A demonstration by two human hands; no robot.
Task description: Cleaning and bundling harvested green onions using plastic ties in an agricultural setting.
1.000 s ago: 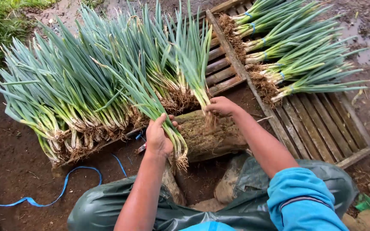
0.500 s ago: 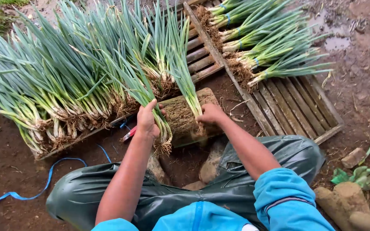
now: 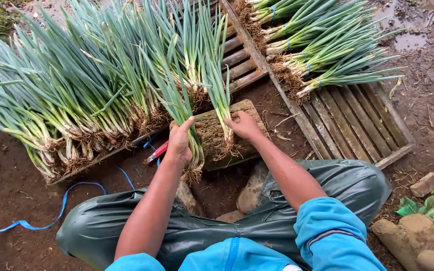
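My left hand (image 3: 179, 141) grips a small bunch of green onions (image 3: 177, 108) near its muddy roots, which hang over the front of a wooden log (image 3: 212, 131). My right hand (image 3: 244, 125) holds another thin bunch of green onions (image 3: 218, 90) against the top of the same log. A long row of green onions (image 3: 71, 95) with white stems and dirty roots lies on a slatted wooden pallet (image 3: 242, 57) to the left. Tied bundles of green onions (image 3: 317, 45) rest on a second wooden pallet (image 3: 357, 125) at the upper right.
A red-handled tool (image 3: 156, 152) lies by the log under my left hand. Blue strap (image 3: 51, 221) trails over the muddy ground at the left. My legs in dark green waterproof trousers (image 3: 327, 185) frame the log. Muddy gloves (image 3: 428, 207) and a boot (image 3: 408, 236) sit at the lower right.
The view has shifted slightly. Both hands have stayed on the log and settled the two onion bunches down against it, roots toward me.
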